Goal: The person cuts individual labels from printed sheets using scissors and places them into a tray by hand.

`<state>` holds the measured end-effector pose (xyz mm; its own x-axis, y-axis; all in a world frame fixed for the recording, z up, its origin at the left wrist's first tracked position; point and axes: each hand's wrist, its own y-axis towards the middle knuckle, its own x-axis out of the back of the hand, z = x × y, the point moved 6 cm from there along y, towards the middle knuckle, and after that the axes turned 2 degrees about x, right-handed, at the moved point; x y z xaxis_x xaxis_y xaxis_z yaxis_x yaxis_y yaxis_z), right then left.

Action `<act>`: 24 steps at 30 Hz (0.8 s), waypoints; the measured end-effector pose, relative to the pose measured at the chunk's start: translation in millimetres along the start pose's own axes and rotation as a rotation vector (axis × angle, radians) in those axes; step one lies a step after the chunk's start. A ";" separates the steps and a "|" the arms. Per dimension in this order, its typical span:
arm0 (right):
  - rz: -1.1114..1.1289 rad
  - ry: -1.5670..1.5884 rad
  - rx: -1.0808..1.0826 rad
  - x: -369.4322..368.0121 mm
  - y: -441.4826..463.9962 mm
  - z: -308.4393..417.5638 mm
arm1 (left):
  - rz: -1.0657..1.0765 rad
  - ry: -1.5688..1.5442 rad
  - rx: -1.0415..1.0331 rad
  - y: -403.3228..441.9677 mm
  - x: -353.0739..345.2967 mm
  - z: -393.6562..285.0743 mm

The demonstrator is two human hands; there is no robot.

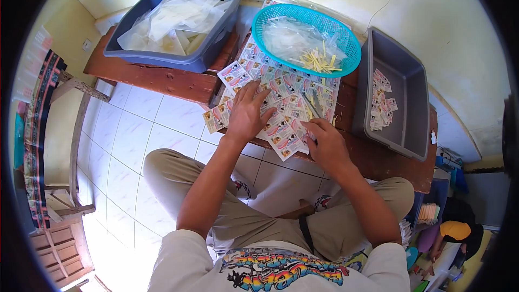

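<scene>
My left hand [247, 111] lies on the printed label sheets [285, 139] with its fingers apart, pressing on them. A pair of scissors [313, 106] points away from me, its blades apart over the sheets. My right hand [327, 141] is closed around the handles, which its fingers mostly hide. More sheets, covered in small repeated pictures, overlap beneath both hands, and one juts out at the left [217, 117]. Thin yellow paper strips [326, 90] lie scattered just beyond the blades.
Behind the sheets stands a turquoise basket [354, 57] with clear plastic and yellow strips. A blue tub [203, 62] full of plastic sleeves is at the left. The grey tub [408, 94] at the right holds cut labels [381, 103]. Another person [457, 232] is at the lower right.
</scene>
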<state>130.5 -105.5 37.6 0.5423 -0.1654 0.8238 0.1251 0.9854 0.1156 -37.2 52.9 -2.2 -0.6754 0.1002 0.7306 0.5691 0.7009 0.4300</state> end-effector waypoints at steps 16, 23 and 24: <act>0.033 -0.051 -0.055 7.1 -16.3 -12.3 | 0.060 0.003 0.002 1.2 -4.4 0.4; 0.027 -0.049 -0.063 13.3 -19.1 -9.2 | 0.022 0.030 0.004 -0.1 4.9 -7.2; 0.029 -0.049 -0.062 13.1 -20.3 -10.0 | 0.021 0.030 0.006 -0.7 3.0 -5.5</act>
<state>143.4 -128.1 40.5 0.5054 -0.1329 0.8526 0.1622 0.9851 0.0574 -37.0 48.8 2.6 -0.6487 0.0940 0.7552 0.5803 0.7031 0.4110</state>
